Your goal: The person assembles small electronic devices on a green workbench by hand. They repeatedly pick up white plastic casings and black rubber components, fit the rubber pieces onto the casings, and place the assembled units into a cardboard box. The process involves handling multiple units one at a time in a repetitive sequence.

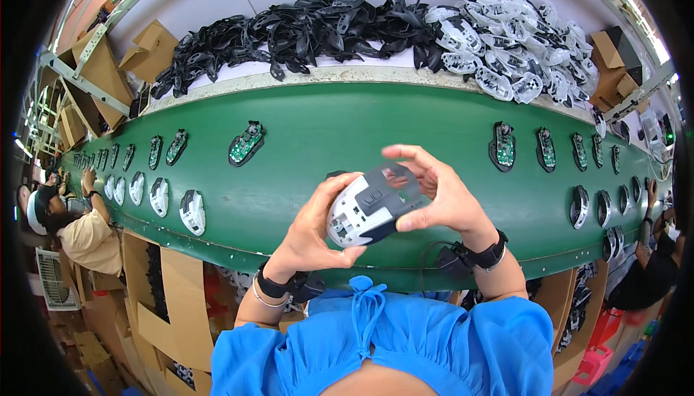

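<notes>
Above the near part of the green belt, a computer mouse shell (356,215), white and grey with square openings, is held tilted in front of my body. My left hand (311,226) is closed round its left side, thumb along the near edge. At its dark right end is my right hand (450,197), with the thumb pressed on the near corner and the slightly blurred fingers curved over the far side. My palms and the shell hide its underside. A small dark part (335,175) shows behind my left fingertips.
Mouse bases with green circuit boards (247,143) line the green conveyor belt (376,121). White shells (192,212) lie nearer. Piles of black parts (311,31) and white shells (499,42) fill the shelf behind. Co-workers (90,233) sit at both sides; cardboard boxes (184,298) stand below.
</notes>
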Available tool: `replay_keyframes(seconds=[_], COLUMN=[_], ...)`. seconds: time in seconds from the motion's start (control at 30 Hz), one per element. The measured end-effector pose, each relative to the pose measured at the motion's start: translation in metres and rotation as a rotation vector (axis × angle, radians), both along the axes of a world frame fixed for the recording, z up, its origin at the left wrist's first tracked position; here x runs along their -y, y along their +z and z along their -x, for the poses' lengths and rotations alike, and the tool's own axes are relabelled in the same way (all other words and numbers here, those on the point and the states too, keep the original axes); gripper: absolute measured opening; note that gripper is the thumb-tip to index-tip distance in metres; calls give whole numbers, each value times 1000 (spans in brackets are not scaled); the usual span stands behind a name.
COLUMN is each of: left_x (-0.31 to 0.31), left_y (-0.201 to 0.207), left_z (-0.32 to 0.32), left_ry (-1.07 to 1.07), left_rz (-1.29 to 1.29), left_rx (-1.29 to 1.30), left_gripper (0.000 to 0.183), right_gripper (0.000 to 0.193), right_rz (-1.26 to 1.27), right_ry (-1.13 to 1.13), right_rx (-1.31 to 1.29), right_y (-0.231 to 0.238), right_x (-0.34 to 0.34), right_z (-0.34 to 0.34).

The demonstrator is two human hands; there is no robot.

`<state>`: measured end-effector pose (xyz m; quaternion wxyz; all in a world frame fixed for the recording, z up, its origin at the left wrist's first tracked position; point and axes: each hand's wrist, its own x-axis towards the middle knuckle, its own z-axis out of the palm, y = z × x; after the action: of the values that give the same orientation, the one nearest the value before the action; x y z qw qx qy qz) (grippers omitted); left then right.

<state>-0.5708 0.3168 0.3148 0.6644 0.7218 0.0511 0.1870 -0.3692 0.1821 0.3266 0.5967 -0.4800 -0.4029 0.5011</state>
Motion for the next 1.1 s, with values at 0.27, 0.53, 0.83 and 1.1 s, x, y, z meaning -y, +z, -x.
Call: replay_keyframes(seconds=[0.27, 0.53, 0.83, 1.1], left_x=[5, 5, -7, -25], left_y=[-9, -9, -34, -53], left_z=[-4, 2, -11, -18], left_ry=[123, 179, 174, -47], left_rz=[-146, -116, 530, 1349], left_rx=[76, 158, 107, 0], left_gripper=[87, 81, 79, 56], right_gripper=[84, 86, 75, 65], right_rz=[-154, -151, -123, -531], right_ry=[-108, -120, -260, 171], right_rx=[-191, -214, -21, 1303], right_y=[2, -6, -11, -9], right_x=[-8, -7, -33, -73], right_z=[10, 17, 20, 29])
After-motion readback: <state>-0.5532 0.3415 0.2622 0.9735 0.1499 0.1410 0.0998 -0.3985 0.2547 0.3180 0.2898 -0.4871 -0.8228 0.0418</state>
